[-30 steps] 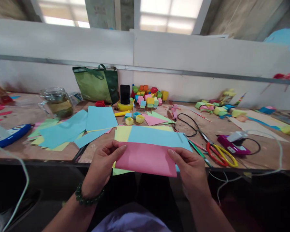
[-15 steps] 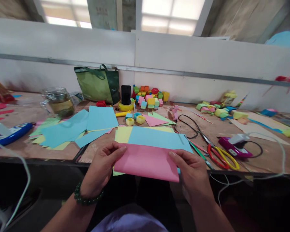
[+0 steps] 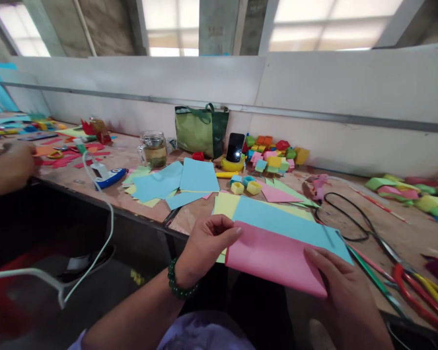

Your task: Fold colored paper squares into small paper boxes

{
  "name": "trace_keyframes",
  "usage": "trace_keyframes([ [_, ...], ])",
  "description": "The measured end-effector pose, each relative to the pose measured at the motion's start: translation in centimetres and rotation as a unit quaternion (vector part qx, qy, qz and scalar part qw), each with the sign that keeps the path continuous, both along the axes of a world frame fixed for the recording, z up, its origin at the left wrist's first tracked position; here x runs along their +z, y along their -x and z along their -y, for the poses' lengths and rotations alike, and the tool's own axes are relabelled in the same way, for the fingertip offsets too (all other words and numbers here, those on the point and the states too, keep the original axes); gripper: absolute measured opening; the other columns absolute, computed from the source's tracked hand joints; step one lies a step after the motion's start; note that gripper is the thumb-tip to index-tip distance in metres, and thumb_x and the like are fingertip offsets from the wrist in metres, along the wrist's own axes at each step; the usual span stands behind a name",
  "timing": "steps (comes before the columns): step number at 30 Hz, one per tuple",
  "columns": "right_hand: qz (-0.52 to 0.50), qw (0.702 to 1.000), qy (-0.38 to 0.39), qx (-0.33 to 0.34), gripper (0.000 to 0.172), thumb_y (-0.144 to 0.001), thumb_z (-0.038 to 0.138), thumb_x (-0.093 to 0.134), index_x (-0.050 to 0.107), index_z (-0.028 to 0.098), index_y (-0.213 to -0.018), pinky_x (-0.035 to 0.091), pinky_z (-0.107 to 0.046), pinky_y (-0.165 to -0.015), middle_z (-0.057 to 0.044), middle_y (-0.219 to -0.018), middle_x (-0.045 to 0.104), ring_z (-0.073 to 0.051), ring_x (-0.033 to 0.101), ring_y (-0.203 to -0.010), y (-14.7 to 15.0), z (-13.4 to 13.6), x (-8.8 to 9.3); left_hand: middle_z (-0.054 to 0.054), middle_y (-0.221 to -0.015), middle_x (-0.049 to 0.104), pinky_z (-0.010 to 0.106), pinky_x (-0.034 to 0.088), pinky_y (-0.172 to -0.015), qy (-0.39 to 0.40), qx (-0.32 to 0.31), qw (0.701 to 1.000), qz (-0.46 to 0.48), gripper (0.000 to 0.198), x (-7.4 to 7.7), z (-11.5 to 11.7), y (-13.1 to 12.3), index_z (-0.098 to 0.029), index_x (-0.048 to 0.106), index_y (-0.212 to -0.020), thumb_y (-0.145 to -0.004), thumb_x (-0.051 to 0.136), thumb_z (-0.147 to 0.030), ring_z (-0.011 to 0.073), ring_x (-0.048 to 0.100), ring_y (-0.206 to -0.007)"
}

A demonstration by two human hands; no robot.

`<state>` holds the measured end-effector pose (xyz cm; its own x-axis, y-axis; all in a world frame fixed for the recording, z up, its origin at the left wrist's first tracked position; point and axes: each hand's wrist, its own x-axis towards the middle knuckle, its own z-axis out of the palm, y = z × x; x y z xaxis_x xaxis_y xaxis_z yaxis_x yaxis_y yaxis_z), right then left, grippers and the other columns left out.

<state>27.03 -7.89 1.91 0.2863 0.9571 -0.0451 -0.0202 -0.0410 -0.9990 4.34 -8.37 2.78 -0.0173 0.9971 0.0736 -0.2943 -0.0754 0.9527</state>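
A sheet of pink paper (image 3: 273, 257) is held up at the table's front edge, its near edge curving downward. My left hand (image 3: 208, 243), with a green bead bracelet (image 3: 180, 282) at the wrist, pinches its upper left corner between thumb and fingers. At the right end, my right hand (image 3: 343, 277) grips the same sheet, thumb on top; its fingertips are hidden beneath. Under and behind the pink sheet lie light blue paper (image 3: 277, 214) and yellow paper (image 3: 226, 204).
Scissors (image 3: 405, 272) and a green pencil-like stick (image 3: 375, 277) lie to the right. Farther back are a phone (image 3: 235, 147), folded paper boxes (image 3: 253, 187), a green bag (image 3: 200, 131) and a glass jar (image 3: 154, 149). Another person's hand (image 3: 18, 155) is at far left.
My view has swung left, so the table's things appear farther right and another person's arm has come into view. Both hands keep hold of the pink paper.
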Motion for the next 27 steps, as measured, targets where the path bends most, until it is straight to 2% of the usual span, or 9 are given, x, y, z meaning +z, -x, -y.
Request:
trace_keyframes([
  [4,-0.034,0.999,0.024,-0.01,0.019,-0.054,0.035,0.082,0.073,0.023,-0.065,0.045,-0.021,-0.041,0.001,-0.06,0.068,-0.013,0.058,-0.049,-0.3,0.0,-0.4,-0.003,-0.056,0.048,0.02,0.029,-0.051,-0.012,0.006,1.0,-0.021,0.03,0.1,-0.1,0.0,-0.013,0.058,-0.062,-0.066,0.077,-0.035,0.0064,0.038,-0.054],
  [8,0.005,0.999,-0.03,-0.018,0.019,-0.057,0.035,0.082,0.074,0.021,-0.067,0.047,-0.018,-0.048,0.001,-0.065,0.069,-0.011,0.058,-0.055,-0.4,-0.1,-0.7,-0.004,-0.055,0.047,0.019,0.028,-0.049,-0.038,0.017,0.998,-0.046,0.029,0.0,-0.3,0.4,-0.013,0.057,-0.061,-0.069,0.076,-0.035,0.006,0.037,-0.052],
  [11,0.033,0.997,-0.069,0.007,0.02,-0.063,0.037,0.08,0.075,0.019,-0.071,0.048,-0.021,-0.053,-0.001,-0.067,0.07,-0.013,0.058,-0.058,-0.3,0.0,-0.6,-0.003,-0.057,0.049,0.019,0.029,-0.05,-0.049,0.028,0.996,-0.068,0.026,-0.5,-0.6,0.9,-0.013,0.06,-0.063,-0.071,0.075,-0.034,0.0061,0.038,-0.053],
  [17,0.076,0.99,-0.112,0.026,0.018,-0.071,0.037,0.075,0.075,0.019,-0.073,0.046,-0.023,-0.057,0.0,-0.066,0.068,-0.013,0.057,-0.06,-0.1,0.4,-0.1,-0.003,-0.061,0.053,0.017,0.033,-0.051,0.005,0.023,0.999,-0.025,0.024,-1.3,-1.2,1.3,-0.015,0.062,-0.067,-0.07,0.077,-0.034,0.007,0.043,-0.056],
  [27,0.076,0.99,-0.112,0.035,0.019,-0.074,0.037,0.072,0.075,0.018,-0.073,0.045,-0.023,-0.056,0.0,-0.063,0.066,-0.012,0.055,-0.059,0.0,0.7,-0.1,-0.003,-0.064,0.058,0.015,0.035,-0.05,0.061,0.031,0.997,0.018,0.03,-1.3,-1.2,1.2,-0.014,0.061,-0.071,-0.061,0.084,-0.031,0.0061,0.048,-0.056],
])
